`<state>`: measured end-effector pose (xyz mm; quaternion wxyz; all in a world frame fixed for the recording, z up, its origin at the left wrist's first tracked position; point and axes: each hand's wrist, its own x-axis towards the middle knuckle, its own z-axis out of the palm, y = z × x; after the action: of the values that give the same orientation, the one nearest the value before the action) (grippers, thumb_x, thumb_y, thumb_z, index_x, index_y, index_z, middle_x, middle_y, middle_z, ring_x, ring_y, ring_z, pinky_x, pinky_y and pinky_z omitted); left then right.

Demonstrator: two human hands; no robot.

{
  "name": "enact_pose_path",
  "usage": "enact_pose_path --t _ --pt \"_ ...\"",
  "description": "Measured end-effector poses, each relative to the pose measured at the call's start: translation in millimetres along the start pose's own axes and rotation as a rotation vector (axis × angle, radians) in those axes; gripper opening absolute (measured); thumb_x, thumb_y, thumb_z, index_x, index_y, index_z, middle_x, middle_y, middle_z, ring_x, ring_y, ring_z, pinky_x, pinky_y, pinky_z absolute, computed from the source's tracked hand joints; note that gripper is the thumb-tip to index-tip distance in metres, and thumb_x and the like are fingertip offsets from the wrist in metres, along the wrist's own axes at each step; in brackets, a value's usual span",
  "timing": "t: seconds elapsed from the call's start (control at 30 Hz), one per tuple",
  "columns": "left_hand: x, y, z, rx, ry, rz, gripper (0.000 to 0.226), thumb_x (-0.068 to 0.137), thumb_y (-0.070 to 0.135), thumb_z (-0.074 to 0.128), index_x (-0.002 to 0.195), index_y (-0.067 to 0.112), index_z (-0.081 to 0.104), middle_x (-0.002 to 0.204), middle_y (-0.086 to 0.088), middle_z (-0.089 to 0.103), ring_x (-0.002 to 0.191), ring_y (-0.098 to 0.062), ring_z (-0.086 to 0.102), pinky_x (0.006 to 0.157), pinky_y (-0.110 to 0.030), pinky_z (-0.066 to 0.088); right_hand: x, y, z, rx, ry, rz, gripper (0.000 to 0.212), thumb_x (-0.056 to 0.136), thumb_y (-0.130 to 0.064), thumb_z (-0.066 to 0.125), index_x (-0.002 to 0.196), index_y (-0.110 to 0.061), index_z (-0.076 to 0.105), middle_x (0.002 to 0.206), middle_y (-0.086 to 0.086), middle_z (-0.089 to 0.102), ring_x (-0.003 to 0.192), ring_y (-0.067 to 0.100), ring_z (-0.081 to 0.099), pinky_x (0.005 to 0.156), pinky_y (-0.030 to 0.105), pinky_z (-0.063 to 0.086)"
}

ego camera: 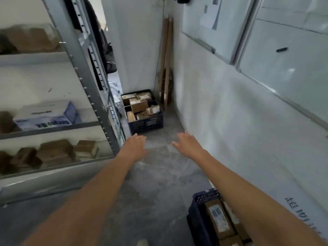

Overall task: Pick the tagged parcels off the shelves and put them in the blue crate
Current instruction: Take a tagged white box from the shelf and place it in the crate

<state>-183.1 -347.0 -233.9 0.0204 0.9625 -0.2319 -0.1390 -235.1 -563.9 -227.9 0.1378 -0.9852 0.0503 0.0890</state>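
Two empty hands held out over the aisle floor

Both arms reach forward down a narrow aisle. The left hand and the right hand hover palm-down above the grey floor, fingers straight and loosely spread, holding nothing and touching nothing.

Ahead of the hands, at the far end of the aisle against the white wall, a blue crate sits on the floor, heaped with brown parcels bearing pale labels. A second blue crate stands at the lower right, close under the right forearm, with labelled parcels lying flat inside it.

On the left a grey metal shelf unit holds more brown parcels: a blurred group on the lowest visible shelf, others on the upper shelf. A white and blue box lies on the middle shelf; whether the shelved parcels carry tags cannot be told through the blur.

Long cardboard tubes lean in the far corner, and whiteboards hang on the right wall.
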Motion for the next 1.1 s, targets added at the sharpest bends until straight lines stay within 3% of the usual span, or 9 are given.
enact_pose_path --t 0.1,0.2,0.27,0.4,0.53,0.77,0.93,1.1 --pt "-35.6 -55.3 0.6 -0.006 0.065 -0.091 0.058 0.096 0.035 0.047 0.147 0.011 0.033 0.151 -0.008 0.037 0.142 -0.026 0.028 0.115 -0.039 0.025 19.4 -58.8 8.3 -0.035 -0.068 -0.108 0.053 0.101 -0.037 0.04 0.14 -0.002 0.041 0.148 0.014 0.041 0.146 0.03 0.019 0.115 0.046 0.022" --pt "-69.3 -123.3 -9.3 -0.031 0.136 -0.222 0.057 0.095 0.036 0.049 0.145 0.013 0.037 0.149 -0.008 0.039 0.141 -0.027 0.031 0.116 -0.041 0.026 42.2 -126.3 10.5 -0.067 -0.099 -0.223 0.052 0.101 -0.036 0.042 0.14 -0.001 0.041 0.147 0.013 0.042 0.146 0.029 0.02 0.114 0.047 0.023" --pt "-91.6 -171.9 -14.9 -0.026 0.169 -0.283 0.053 0.096 0.037 0.046 0.143 0.013 0.039 0.148 -0.008 0.041 0.139 -0.027 0.034 0.116 -0.042 0.027 56.5 -176.1 12.0 -0.081 -0.122 -0.295 0.05 0.1 -0.037 0.044 0.136 -0.001 0.045 0.144 0.014 0.044 0.143 0.031 0.025 0.113 0.047 0.025" --pt "-131.2 -258.9 -26.8 -0.01 0.212 -0.386 0.046 0.094 0.034 0.047 0.136 0.015 0.047 0.142 -0.006 0.049 0.134 -0.025 0.041 0.114 -0.039 0.03 80.9 -274.5 21.4 -0.061 -0.114 -0.426 0.038 0.097 -0.04 0.049 0.111 -0.006 0.055 0.122 0.019 0.055 0.118 0.035 0.05 0.098 0.043 0.043" --pt "-165.0 -334.5 -30.0 -0.009 0.254 -0.496 0.047 0.096 0.024 0.047 0.141 0.011 0.042 0.142 -0.008 0.048 0.136 -0.025 0.039 0.115 -0.039 0.03 97.9 -360.7 37.9 -0.132 -0.1 -0.543 0.047 0.098 -0.043 0.047 0.125 -0.004 0.053 0.127 0.016 0.055 0.123 0.032 0.045 0.103 0.044 0.038" --pt "-193.6 -435.3 -31.9 -0.028 0.258 -0.595 0.048 0.098 0.031 0.043 0.142 0.014 0.04 0.147 -0.005 0.043 0.142 -0.023 0.03 0.117 -0.041 0.025 125.8 -468.2 67.9 -0.137 -0.114 -0.632 0.041 0.093 -0.043 0.053 0.11 -0.006 0.056 0.116 0.015 0.058 0.116 0.031 0.05 0.093 0.04 0.042" --pt "-196.4 -491.7 -28.8 -0.056 0.31 -0.675 0.045 0.099 0.031 0.043 0.14 0.016 0.043 0.147 -0.003 0.045 0.141 -0.022 0.032 0.118 -0.039 0.024 158.1 -535.4 82.5 -0.138 -0.153 -0.711 0.045 0.093 -0.045 0.055 0.117 -0.008 0.055 0.126 0.015 0.055 0.119 0.031 0.05 0.1 0.044 0.043" --pt "-191.3 -547.8 -36.5 -0.063 0.313 -0.793 0.051 0.098 0.034 0.042 0.145 0.013 0.038 0.152 -0.004 0.038 0.145 -0.022 0.026 0.119 -0.039 0.018 203.8 -598.0 92.0 -0.126 -0.153 -0.809 0.042 0.093 -0.042 0.054 0.117 -0.007 0.055 0.128 0.016 0.052 0.119 0.032 0.049 0.097 0.041 0.04"
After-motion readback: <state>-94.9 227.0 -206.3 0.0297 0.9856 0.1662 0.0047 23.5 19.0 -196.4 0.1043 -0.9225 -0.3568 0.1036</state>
